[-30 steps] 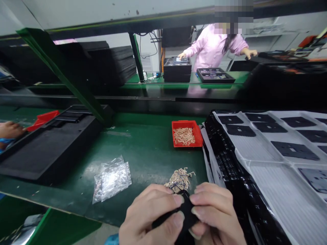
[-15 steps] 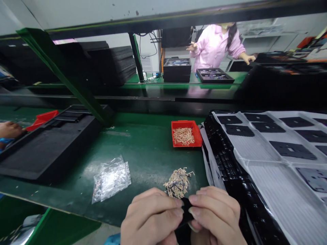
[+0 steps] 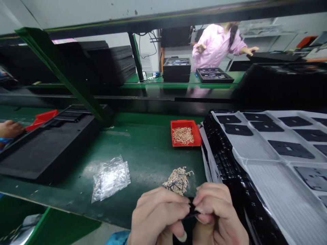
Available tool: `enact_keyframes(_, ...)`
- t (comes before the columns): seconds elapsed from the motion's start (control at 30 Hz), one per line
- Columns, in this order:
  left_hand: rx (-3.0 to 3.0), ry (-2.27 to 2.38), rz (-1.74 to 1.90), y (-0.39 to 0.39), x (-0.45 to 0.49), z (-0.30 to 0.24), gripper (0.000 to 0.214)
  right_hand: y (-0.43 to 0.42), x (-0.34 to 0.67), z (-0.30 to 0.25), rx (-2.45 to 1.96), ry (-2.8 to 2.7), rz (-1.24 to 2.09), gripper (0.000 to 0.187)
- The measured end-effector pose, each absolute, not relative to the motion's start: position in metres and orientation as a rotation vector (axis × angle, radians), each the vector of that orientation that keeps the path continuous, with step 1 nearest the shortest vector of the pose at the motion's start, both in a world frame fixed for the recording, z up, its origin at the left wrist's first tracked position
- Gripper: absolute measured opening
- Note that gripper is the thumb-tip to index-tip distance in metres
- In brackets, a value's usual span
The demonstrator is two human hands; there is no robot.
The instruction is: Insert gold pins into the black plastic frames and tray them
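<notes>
Close to the table's front edge, a small flat black plate is pinched between my two hands, mostly covered by the fingers. My left hand grips its left side with thumb and fingertips. On its right side, my right hand closes in the same way. Just beyond my fingers lies a loose pile of small tan and dark strips. Farther back stands a red bin with more tan strips in it.
To the right, a stack of black trays carries a white liner with black plates. Clear plastic bags lie left of centre. A black foam box and another person's hand are at far left. A person in pink stands opposite.
Both hands have shifted slightly, the left one rightward, and the black plate has tilted between them. Across the table, the person in pink has moved both hands.
</notes>
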State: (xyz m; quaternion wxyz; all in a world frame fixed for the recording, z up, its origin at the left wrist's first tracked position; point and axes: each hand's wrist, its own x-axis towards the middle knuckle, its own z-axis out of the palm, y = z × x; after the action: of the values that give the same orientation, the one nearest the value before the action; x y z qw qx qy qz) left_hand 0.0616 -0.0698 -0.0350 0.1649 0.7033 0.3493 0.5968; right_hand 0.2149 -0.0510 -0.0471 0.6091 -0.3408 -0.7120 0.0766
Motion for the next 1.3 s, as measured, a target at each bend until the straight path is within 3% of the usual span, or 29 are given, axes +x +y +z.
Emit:
enact_keyframes(0.4, 1.94, 1.013, 1.716, -0.063, 0.056, 0.003, 0.022, -0.048, 0.194, -0.038, -0.728, -1.308, 0.145, 0.028)
enact_keyframes(0.57, 1.958, 1.044, 1.652, -0.065, 0.057, 0.013, 0.022, -0.049, 0.202, -0.036, -0.701, -1.444, 0.094, 0.031)
enact_keyframes(0.97, 2.02, 0.921, 1.689, -0.073, 0.055, -0.021, 0.029, -0.052, 0.203, -0.037, -0.71, -1.473, -0.073, 0.033)
enact_keyframes(1.3, 1.872, 1.159, 1.394, -0.078, 0.06, -0.026, 0.025, -0.056, 0.189, -0.047, -0.786, -1.349, 0.27, 0.03)
